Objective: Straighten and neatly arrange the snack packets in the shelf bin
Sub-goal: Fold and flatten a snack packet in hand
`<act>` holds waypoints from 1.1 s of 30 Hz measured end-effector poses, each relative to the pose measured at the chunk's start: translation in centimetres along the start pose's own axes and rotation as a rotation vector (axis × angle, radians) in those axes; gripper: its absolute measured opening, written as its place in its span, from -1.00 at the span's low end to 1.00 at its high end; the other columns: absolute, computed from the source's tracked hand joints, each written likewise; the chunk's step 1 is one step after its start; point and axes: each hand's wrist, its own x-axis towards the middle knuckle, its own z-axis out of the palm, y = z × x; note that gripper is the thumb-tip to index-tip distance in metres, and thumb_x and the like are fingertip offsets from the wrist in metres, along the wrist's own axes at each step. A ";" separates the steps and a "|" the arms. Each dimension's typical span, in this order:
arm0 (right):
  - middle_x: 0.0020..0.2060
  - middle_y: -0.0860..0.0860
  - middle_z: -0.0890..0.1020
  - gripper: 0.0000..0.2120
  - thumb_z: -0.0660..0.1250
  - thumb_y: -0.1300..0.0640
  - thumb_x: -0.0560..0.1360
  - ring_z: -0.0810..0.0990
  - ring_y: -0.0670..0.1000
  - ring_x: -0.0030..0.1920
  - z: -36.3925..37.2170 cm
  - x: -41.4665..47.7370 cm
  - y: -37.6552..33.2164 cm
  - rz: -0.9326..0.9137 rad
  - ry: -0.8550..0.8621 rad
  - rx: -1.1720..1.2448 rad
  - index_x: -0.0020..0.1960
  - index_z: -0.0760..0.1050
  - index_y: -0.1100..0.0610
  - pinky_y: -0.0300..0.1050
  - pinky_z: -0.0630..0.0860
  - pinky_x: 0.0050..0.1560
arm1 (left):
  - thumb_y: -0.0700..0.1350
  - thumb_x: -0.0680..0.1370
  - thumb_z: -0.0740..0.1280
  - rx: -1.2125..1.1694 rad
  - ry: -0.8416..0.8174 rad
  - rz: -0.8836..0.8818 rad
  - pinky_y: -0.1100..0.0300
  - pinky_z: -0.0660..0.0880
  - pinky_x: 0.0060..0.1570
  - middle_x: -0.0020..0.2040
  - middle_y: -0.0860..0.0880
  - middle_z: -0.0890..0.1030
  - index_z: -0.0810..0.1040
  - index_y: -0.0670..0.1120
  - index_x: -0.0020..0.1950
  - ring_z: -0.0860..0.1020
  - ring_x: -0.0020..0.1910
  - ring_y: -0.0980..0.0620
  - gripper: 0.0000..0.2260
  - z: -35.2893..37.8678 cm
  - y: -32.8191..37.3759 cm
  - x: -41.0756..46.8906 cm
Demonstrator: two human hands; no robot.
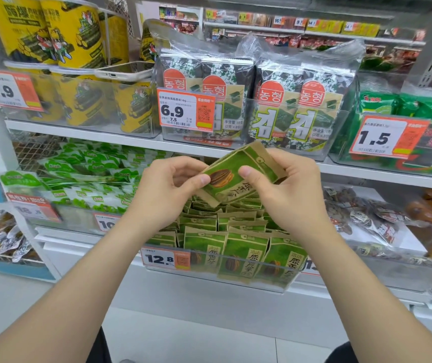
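Note:
A green and brown sunflower seed packet (232,176) hangs tilted above the clear shelf bin (209,273). My left hand (167,189) pinches its left edge with thumb and fingers. My right hand (285,187) grips its right side, thumb on the front. Below them the bin holds several more of the same packets (243,247); the front row stands upright, those behind stand in looser rows. A 12.8 price tag (166,259) hangs on the bin's front left.
Seaweed packs (277,100) in a clear bin fill the shelf above, next to yellow tubs (60,32). White and green packets (92,179) lie in the bin to the left, dark wrapped snacks (366,213) to the right. White floor lies below.

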 end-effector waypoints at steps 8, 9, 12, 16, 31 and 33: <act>-0.02 -0.15 0.77 -0.80 0.51 0.19 0.58 0.70 -0.16 -0.01 1.3 0.9 1.7 -0.186 0.047 -0.208 0.18 0.75 0.05 -0.24 0.56 0.07 | 0.11 0.53 0.55 0.694 0.047 -0.116 -0.11 0.50 0.20 0.10 0.03 0.51 0.72 0.18 -0.05 0.51 0.19 -0.11 -0.93 0.3 -2.7 2.2; -0.02 -0.15 0.76 -0.80 0.50 0.19 0.58 0.70 -0.14 -0.01 1.7 1.0 2.0 -0.191 0.018 -0.233 0.18 0.75 0.03 -0.20 0.57 0.07 | 0.19 0.50 0.56 0.732 0.010 -0.146 -0.12 0.46 0.20 0.10 0.03 0.47 0.72 0.19 -0.11 0.46 0.22 -0.14 -0.88 0.4 -2.7 2.3; 0.03 -0.14 0.76 -0.80 0.46 0.14 0.60 0.71 -0.05 0.05 3.1 1.7 3.1 -0.202 -0.113 -0.339 0.20 0.73 -0.03 -0.02 0.62 0.11 | 0.34 0.39 0.57 0.833 -0.093 -0.219 -0.10 0.32 0.17 0.18 0.02 0.45 0.74 0.20 -0.12 0.39 0.29 -0.16 -0.75 0.8 -2.3 2.4; 0.15 -0.02 0.75 -0.69 0.39 0.17 0.64 0.68 0.11 0.19 5.2 2.9 4.4 -0.169 -0.389 -0.639 0.34 0.66 -0.08 0.14 0.62 0.20 | 0.35 0.38 0.57 0.842 -0.204 -0.269 -0.17 0.29 0.25 0.27 0.01 0.45 0.74 0.23 -0.02 0.37 0.37 -0.18 -0.71 0.8 -2.2 2.3; 0.29 0.07 0.63 -0.38 0.63 -0.05 0.43 0.60 0.18 0.29 7.4 6.2 4.6 0.091 -0.772 -0.881 0.45 0.55 -0.01 0.15 0.60 0.26 | 0.16 0.58 0.40 1.043 -0.301 -0.108 -0.16 0.36 0.28 0.23 0.02 0.55 0.74 0.17 0.11 0.48 0.26 -0.14 -0.81 1.7 -2.1 2.4; 0.08 0.07 0.63 -0.55 0.61 0.06 0.41 0.62 0.20 0.08 8.2 5.8 5.0 0.007 -0.721 -0.993 0.27 0.62 0.00 0.06 0.61 0.01 | 0.11 0.60 0.39 1.015 -0.263 -0.114 -0.14 0.37 0.27 0.24 0.03 0.55 0.75 0.19 0.08 0.49 0.25 -0.14 -0.85 1.7 -2.4 2.2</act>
